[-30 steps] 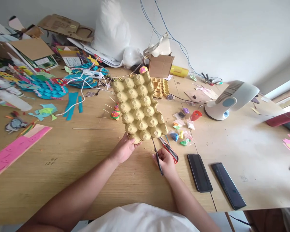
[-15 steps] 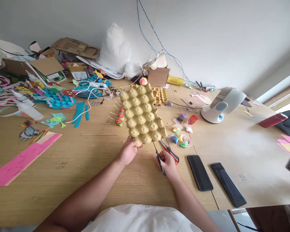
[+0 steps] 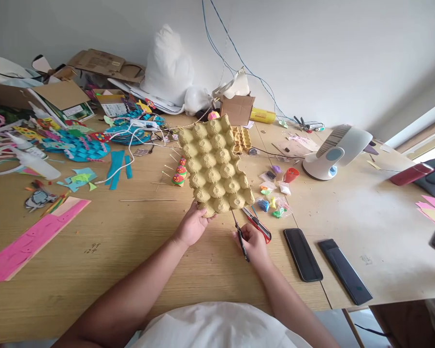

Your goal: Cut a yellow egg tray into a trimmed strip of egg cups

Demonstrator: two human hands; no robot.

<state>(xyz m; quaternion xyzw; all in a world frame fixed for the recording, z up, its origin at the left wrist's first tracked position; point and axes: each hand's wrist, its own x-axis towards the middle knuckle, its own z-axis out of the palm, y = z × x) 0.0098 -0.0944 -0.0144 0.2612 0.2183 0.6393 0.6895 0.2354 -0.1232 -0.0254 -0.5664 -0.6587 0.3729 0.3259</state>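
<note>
My left hand (image 3: 193,225) grips the near edge of a yellow cardboard egg tray (image 3: 215,164), which is held tilted up above the wooden table (image 3: 130,241), bumps toward me. My right hand (image 3: 253,244) is closed around the handles of a pair of scissors (image 3: 238,232). The open blades point at the tray's near right corner. A red-handled utility knife (image 3: 257,224) lies on the table just right of the scissors.
Two dark phones (image 3: 302,254) (image 3: 345,271) lie to the right, beyond them a white desk fan (image 3: 337,151). Small bags of coloured clay (image 3: 273,205) and a red cup (image 3: 290,174) sit behind the knife. Pink foam strip (image 3: 32,239), blue paper scraps, glue bottles and boxes crowd the left.
The camera view has shifted a little. The tray stays in my left hand and the scissors stay at its near right corner.
</note>
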